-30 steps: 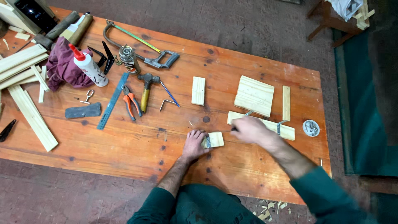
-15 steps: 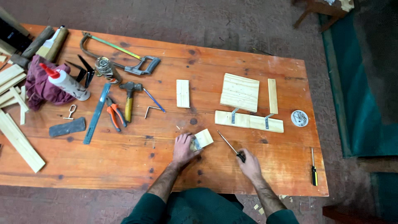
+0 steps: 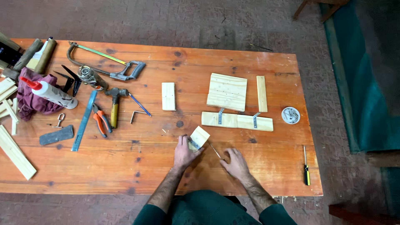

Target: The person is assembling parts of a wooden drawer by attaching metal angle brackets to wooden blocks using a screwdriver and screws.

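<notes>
overhead view of an orange wooden workbench (image 3: pixel 250 62) with a person's two bare hands at its near edge. the left hand (image 3: pixel 184 153) rests on a small square wood block (image 3: pixel 199 137), fingers closed around its near corner, where a small metal bracket (image 3: pixel 193 144) appears to sit against the wood. the right hand (image 3: pixel 236 163) lies just beside it, fingers curled together on a thin screwdriver (image 3: pixel 215 151) whose tip points toward the block; whether the tip touches the bracket cannot be told.

judged from the layout, the work is partly done: behind the hands, two wood strips (image 3: pixel 237 121) lie end to end with two metal brackets already on them, reaching toward a larger wood panel (image 3: pixel 227 92). a narrow upright strip (image 3: pixel 261 93) lies just right of the panel, and another block (image 3: pixel 168 96) lies apart on the left, bare of fittings. the block in hand seems to be at the fitting stage, and the loose pieces are not yet joined.

a small round tin of screws (image 3: pixel 290 115) sits to the right; a second screwdriver (image 3: pixel 306 168) lies near the right edge. at left are a hacksaw (image 3: pixel 106 62), a hammer (image 3: pixel 114 106), pliers (image 3: pixel 100 121), a steel ruler (image 3: pixel 84 121), a glue bottle (image 3: pixel 50 91) on a dark red cloth (image 3: pixel 27 104), and offcuts.
</notes>
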